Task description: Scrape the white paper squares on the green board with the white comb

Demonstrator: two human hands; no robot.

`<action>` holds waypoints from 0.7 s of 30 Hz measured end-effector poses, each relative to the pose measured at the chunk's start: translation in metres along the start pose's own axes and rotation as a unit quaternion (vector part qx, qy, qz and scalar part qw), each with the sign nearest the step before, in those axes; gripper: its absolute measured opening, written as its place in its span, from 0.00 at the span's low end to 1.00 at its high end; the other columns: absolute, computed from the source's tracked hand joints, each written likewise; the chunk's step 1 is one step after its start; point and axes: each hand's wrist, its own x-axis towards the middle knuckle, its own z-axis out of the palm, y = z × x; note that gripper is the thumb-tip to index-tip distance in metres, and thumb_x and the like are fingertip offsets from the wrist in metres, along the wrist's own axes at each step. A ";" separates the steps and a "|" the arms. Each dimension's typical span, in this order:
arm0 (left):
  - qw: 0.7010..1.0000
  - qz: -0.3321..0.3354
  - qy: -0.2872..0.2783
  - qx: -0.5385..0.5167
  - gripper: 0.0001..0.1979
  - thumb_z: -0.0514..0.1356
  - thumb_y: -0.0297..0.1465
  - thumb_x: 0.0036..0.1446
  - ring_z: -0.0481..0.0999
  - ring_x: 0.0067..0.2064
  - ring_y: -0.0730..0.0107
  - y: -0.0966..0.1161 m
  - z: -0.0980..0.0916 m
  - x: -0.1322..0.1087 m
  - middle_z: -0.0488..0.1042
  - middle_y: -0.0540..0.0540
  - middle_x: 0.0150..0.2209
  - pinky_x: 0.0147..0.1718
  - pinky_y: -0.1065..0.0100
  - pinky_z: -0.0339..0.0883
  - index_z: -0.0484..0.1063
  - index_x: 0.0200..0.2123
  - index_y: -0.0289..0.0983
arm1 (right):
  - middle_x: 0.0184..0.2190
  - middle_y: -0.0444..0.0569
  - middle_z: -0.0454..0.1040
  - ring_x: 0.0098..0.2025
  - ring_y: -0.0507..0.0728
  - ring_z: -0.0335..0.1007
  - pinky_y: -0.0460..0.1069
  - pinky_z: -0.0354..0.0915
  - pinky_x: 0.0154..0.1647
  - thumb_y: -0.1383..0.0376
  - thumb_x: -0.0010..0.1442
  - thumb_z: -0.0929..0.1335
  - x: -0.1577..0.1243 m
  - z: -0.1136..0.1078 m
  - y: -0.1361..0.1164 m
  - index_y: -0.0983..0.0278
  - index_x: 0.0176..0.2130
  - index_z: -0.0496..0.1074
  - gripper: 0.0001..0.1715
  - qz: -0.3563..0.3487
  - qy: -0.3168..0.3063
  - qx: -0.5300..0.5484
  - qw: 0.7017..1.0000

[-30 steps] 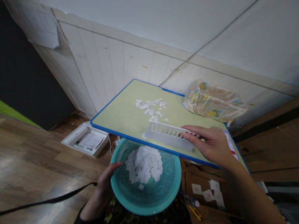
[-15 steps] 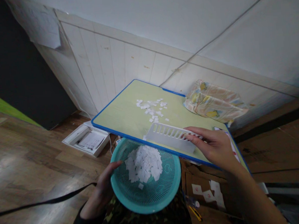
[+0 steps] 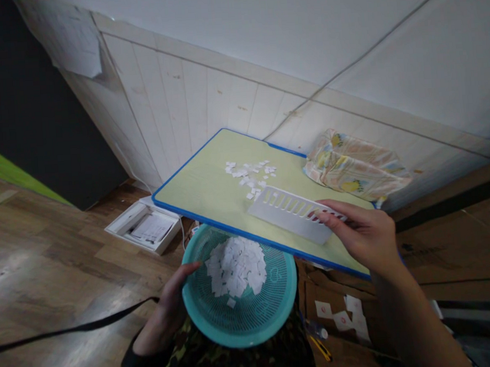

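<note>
My left hand [image 3: 180,287] grips the rim of a round teal plastic basket [image 3: 277,309] below the table's front edge, its thumb over the rim. Many small white paper pieces [image 3: 237,267] lie heaped inside it. My right hand [image 3: 359,229] is closed on the right end of a white slotted plastic strip [image 3: 291,219], held tilted over the tabletop. Just beyond the strip's left end, more paper pieces [image 3: 250,175] are scattered on the pale green table [image 3: 203,178] with a blue edge.
A patterned cloth bundle [image 3: 356,168] sits at the table's back right, by the white panelled wall. An open white box [image 3: 146,228] stands on the wooden floor at left. Lower right, cardboard bears paper cards [image 3: 342,320] and a yellow cutter [image 3: 321,349].
My right hand has moved the slotted strip away from the table's front edge, up and to the right, closer to the scattered paper. My left hand and the basket stay in place.
</note>
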 end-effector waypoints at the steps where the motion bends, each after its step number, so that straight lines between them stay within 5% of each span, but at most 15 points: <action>1: 1.000 0.002 0.004 0.002 0.09 0.61 0.25 0.55 0.78 0.22 0.63 0.000 0.000 0.000 0.82 0.44 0.23 0.24 0.67 0.74 0.81 0.27 0.33 | 0.40 0.45 0.81 0.37 0.57 0.80 0.48 0.73 0.35 0.62 0.60 0.70 0.000 0.001 0.002 0.57 0.44 0.79 0.11 0.001 0.011 -0.007 1.000; 21: 0.999 0.004 0.034 0.003 0.09 0.61 0.25 0.55 0.79 0.22 0.63 -0.001 -0.003 0.003 0.82 0.44 0.24 0.24 0.66 0.76 0.80 0.26 0.34 | 0.40 0.46 0.82 0.31 0.53 0.80 0.43 0.71 0.29 0.66 0.61 0.69 -0.008 0.018 -0.009 0.60 0.44 0.78 0.11 -0.067 0.028 -0.049 0.996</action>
